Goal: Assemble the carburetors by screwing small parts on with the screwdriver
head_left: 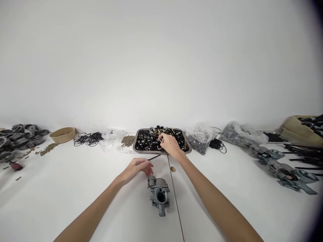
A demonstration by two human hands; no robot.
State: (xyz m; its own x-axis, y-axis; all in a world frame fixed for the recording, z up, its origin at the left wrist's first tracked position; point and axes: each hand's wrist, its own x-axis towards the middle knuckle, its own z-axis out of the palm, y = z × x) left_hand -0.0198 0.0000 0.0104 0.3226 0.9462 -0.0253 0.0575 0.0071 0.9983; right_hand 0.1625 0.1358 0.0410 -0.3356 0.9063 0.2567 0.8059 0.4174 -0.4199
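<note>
A grey metal carburetor (160, 196) stands on the white table in front of me, its round bore facing me. My left hand (138, 167) is just behind its upper left, fingers loosely bent and apart; whether a fingertip touches the metal is unclear. A thin black rod (154, 157) lies just past those fingers. Over the dark metal tray (163, 153), my right hand (169, 144) pinches among small black and brass-coloured parts (148, 139). What sits between its fingertips is too small to make out.
Left of the tray are small brass pieces (128, 140), black rubber rings (88, 138), a tan bowl (63, 135), grey castings (21, 136) and a red-handled screwdriver (16, 166). To the right are bags of small parts (200, 139), more carburetors (290, 174) and black tubes (302, 154).
</note>
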